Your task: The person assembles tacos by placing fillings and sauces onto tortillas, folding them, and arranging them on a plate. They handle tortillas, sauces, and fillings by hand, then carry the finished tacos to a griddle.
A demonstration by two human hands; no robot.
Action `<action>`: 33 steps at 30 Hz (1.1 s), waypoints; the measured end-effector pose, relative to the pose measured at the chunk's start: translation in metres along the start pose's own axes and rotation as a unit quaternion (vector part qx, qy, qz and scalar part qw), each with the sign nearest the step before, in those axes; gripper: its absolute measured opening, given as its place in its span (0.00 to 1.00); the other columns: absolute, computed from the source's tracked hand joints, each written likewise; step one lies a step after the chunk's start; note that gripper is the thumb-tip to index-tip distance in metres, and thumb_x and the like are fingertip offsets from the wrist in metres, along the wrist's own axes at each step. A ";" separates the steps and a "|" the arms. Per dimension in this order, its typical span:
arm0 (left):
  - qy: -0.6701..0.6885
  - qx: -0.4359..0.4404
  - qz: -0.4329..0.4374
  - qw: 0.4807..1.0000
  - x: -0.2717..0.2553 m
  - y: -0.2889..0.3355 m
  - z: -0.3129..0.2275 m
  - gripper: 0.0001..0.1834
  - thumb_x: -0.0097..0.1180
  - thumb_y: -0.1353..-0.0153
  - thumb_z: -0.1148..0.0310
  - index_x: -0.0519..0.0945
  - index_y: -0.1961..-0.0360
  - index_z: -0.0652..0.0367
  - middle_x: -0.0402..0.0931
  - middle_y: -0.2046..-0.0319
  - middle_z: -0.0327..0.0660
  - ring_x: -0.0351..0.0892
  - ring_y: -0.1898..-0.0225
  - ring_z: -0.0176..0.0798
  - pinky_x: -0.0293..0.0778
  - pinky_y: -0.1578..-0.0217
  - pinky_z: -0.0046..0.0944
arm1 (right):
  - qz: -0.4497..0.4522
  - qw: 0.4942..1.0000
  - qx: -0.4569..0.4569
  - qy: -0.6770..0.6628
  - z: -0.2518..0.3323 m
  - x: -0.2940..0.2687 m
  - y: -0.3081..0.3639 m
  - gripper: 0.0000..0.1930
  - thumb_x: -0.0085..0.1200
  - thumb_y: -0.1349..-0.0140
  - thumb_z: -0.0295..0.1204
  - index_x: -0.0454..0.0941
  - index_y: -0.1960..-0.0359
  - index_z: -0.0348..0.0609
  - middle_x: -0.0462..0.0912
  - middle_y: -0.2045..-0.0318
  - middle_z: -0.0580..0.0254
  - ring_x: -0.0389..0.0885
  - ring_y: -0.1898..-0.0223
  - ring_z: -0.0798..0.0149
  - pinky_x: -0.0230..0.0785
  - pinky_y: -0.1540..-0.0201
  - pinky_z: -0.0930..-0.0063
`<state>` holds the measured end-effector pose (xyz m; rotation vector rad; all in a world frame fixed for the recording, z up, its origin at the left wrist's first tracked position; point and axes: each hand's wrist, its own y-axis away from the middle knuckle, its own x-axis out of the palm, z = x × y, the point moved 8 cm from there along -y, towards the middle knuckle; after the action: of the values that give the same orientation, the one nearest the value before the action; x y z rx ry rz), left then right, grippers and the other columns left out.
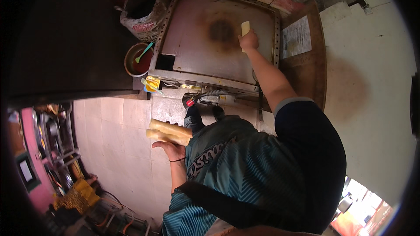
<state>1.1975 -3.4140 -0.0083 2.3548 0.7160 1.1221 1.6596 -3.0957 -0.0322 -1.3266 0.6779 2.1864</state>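
My right hand (249, 42) reaches over the flat metal griddle (192, 30) and grips a pale yellow roll (246, 28), which looks like a rolled crepe. Its fingers are wrapped round the middle, with an end showing on either side. Low in front of my body, my left hand (174, 150) supports two or more similar rolls (168, 132), lying side by side across the palm and fingers. The thumb sticks out to the left below them. A dark scorched patch marks the griddle's middle, left of my right hand.
Left of the griddle stand a bowl (130, 64) of reddish-brown liquid with a green utensil (144, 53), and an open sack (146, 22). A yellow tub (152, 83) sits at the front left corner. A wooden board (302, 72) borders the right side. Shelving (57, 140) stands far left.
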 end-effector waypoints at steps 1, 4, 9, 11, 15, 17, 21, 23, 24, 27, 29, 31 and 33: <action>-0.003 -0.015 0.002 1.000 0.006 -0.017 -0.008 0.60 0.30 0.56 0.15 0.61 0.34 0.54 0.71 0.44 0.45 0.72 0.43 0.49 0.67 0.39 0.52 | -0.006 1.000 -0.018 0.007 0.005 0.003 0.001 0.31 0.65 0.45 0.41 0.66 0.44 0.41 0.77 0.49 0.46 0.77 0.47 0.46 0.72 0.46 0.54; -0.032 -0.058 0.068 0.996 0.036 -0.068 -0.032 0.60 0.28 0.55 0.16 0.59 0.32 0.52 0.68 0.40 0.42 0.69 0.41 0.48 0.65 0.37 0.53 | -0.026 0.998 -0.033 0.048 0.014 0.008 0.007 0.31 0.63 0.43 0.45 0.66 0.43 0.42 0.76 0.48 0.47 0.75 0.45 0.46 0.71 0.45 0.54; -0.086 -0.114 0.121 0.982 0.076 -0.134 -0.060 0.59 0.25 0.54 0.16 0.55 0.30 0.49 0.64 0.37 0.40 0.66 0.38 0.47 0.61 0.35 0.53 | -0.066 0.996 0.041 0.051 0.009 0.003 0.003 0.31 0.60 0.41 0.47 0.66 0.42 0.43 0.74 0.46 0.48 0.73 0.44 0.45 0.67 0.44 0.50; -0.103 -0.131 0.130 0.977 0.089 -0.152 -0.065 0.59 0.24 0.53 0.16 0.54 0.29 0.48 0.62 0.36 0.39 0.63 0.36 0.46 0.59 0.34 0.54 | -0.078 0.992 0.062 0.080 0.004 0.000 0.000 0.30 0.58 0.40 0.46 0.66 0.41 0.44 0.72 0.45 0.49 0.72 0.43 0.46 0.65 0.43 0.50; -0.098 -0.155 0.132 0.974 0.111 -0.167 -0.072 0.58 0.25 0.52 0.16 0.54 0.29 0.47 0.62 0.35 0.39 0.62 0.35 0.45 0.57 0.33 0.52 | -0.126 0.985 0.006 0.114 0.000 -0.006 0.006 0.27 0.56 0.38 0.44 0.68 0.41 0.45 0.72 0.46 0.50 0.70 0.43 0.46 0.62 0.41 0.49; -0.119 -0.137 0.154 0.971 0.124 -0.168 -0.075 0.58 0.26 0.52 0.16 0.54 0.29 0.48 0.62 0.35 0.39 0.62 0.35 0.45 0.57 0.33 0.51 | -0.131 0.982 -0.013 0.133 -0.003 -0.005 0.010 0.26 0.57 0.38 0.43 0.68 0.42 0.46 0.73 0.47 0.50 0.70 0.42 0.47 0.62 0.41 0.50; -0.101 -0.135 0.149 0.974 0.135 -0.164 -0.072 0.59 0.27 0.53 0.16 0.56 0.30 0.49 0.63 0.35 0.40 0.63 0.35 0.45 0.58 0.33 0.51 | -0.082 0.991 0.007 0.105 -0.012 0.000 0.008 0.27 0.59 0.41 0.40 0.69 0.41 0.45 0.74 0.48 0.48 0.73 0.45 0.44 0.67 0.45 0.51; -0.113 -0.139 0.139 0.974 0.135 -0.162 -0.070 0.59 0.27 0.53 0.16 0.56 0.30 0.49 0.64 0.36 0.40 0.64 0.36 0.45 0.58 0.33 0.50 | -0.064 0.995 0.010 0.070 -0.015 -0.003 0.002 0.28 0.61 0.43 0.38 0.69 0.41 0.43 0.76 0.51 0.46 0.75 0.48 0.42 0.70 0.47 0.51; -0.114 -0.142 0.137 0.974 0.135 -0.161 -0.068 0.59 0.27 0.53 0.16 0.56 0.30 0.49 0.64 0.36 0.40 0.64 0.36 0.45 0.59 0.34 0.50 | -0.056 0.997 0.007 0.055 -0.017 -0.005 -0.002 0.29 0.61 0.44 0.36 0.69 0.41 0.42 0.77 0.53 0.45 0.76 0.50 0.41 0.71 0.49 0.51; -0.118 -0.128 0.146 0.974 0.135 -0.156 -0.067 0.59 0.27 0.53 0.16 0.56 0.30 0.48 0.65 0.37 0.40 0.65 0.37 0.45 0.60 0.34 0.49 | -0.066 0.995 -0.038 -0.062 -0.022 -0.014 -0.008 0.27 0.59 0.45 0.35 0.70 0.44 0.39 0.80 0.61 0.42 0.79 0.56 0.40 0.73 0.51 0.52; -0.117 -0.128 0.126 0.977 0.131 -0.151 -0.065 0.58 0.27 0.53 0.16 0.56 0.30 0.47 0.66 0.38 0.40 0.66 0.38 0.45 0.60 0.34 0.49 | -0.074 0.992 -0.045 -0.089 -0.031 -0.017 -0.009 0.24 0.57 0.44 0.35 0.72 0.47 0.37 0.81 0.64 0.41 0.80 0.58 0.40 0.73 0.52 0.52; -0.114 -0.132 0.117 0.978 0.129 -0.146 -0.062 0.58 0.27 0.53 0.16 0.57 0.31 0.47 0.66 0.39 0.41 0.67 0.38 0.45 0.60 0.34 0.49 | -0.082 0.995 -0.023 -0.045 -0.043 -0.018 -0.009 0.20 0.55 0.42 0.35 0.74 0.50 0.36 0.81 0.65 0.40 0.81 0.59 0.42 0.73 0.53 0.53; -0.107 -0.138 0.119 0.977 0.129 -0.141 -0.059 0.57 0.27 0.52 0.16 0.57 0.31 0.46 0.67 0.39 0.41 0.67 0.38 0.45 0.60 0.34 0.49 | -0.105 0.994 -0.018 -0.008 -0.049 -0.022 -0.007 0.17 0.52 0.40 0.35 0.77 0.54 0.35 0.82 0.65 0.41 0.80 0.59 0.41 0.73 0.52 0.52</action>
<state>1.1823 -3.2168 0.0185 2.3133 0.1910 0.9682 1.7056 -3.1249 -0.0337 -1.3326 0.4723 2.0464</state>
